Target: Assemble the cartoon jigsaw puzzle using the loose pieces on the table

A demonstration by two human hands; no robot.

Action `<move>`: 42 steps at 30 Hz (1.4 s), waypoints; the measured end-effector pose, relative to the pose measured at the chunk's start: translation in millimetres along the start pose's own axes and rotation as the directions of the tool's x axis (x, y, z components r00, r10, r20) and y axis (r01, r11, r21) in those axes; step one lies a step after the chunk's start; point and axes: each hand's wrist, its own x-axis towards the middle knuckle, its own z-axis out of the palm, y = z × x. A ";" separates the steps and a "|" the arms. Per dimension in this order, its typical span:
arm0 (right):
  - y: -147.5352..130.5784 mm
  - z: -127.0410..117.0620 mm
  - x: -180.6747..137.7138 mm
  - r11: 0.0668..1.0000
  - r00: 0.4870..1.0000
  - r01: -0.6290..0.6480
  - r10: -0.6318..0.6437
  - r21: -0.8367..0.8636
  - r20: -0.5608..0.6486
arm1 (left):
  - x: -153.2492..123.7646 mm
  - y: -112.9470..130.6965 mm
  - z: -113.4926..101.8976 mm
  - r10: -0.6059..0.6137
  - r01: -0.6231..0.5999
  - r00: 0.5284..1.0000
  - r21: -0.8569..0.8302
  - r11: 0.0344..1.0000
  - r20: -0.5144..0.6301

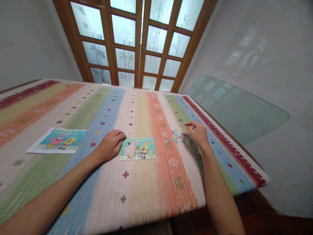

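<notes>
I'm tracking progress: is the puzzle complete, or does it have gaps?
Incomplete: the tablecloth shows through gaps in the puzzle, and loose pieces lie near the right hand.

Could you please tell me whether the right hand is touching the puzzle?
Apart: the head view shows an orange stripe of tablecloth between the right hand and the puzzle.

One left hand (pixel 111 145), one right hand (pixel 197 133). One partly assembled jigsaw puzzle (pixel 143 150). Several loose puzzle pieces (pixel 175 135), too small and crowded to count exactly. One printed sheet (pixel 49 139), with three cartoon figures (pixel 69 142) on it. One striped tablecloth (pixel 144 182). Two glazed door leaves (pixel 113 42).
</notes>
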 end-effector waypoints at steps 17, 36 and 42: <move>33.4 -13.4 -1.7 0.976 0.724 -0.094 -0.069 0.198 0.687 | 1.5 2.2 -2.2 -0.021 0.021 1.000 -0.006 1.000 0.011; -30.0 -4.0 -13.0 0.878 0.648 0.050 -0.391 0.475 0.654 | 1.5 1.6 -1.2 -0.004 0.004 1.000 0.010 1.000 0.006; -83.2 29.6 -44.6 0.783 0.580 0.116 -0.553 0.611 0.598 | 1.2 2.0 -1.4 -0.016 0.016 1.000 0.005 1.000 0.006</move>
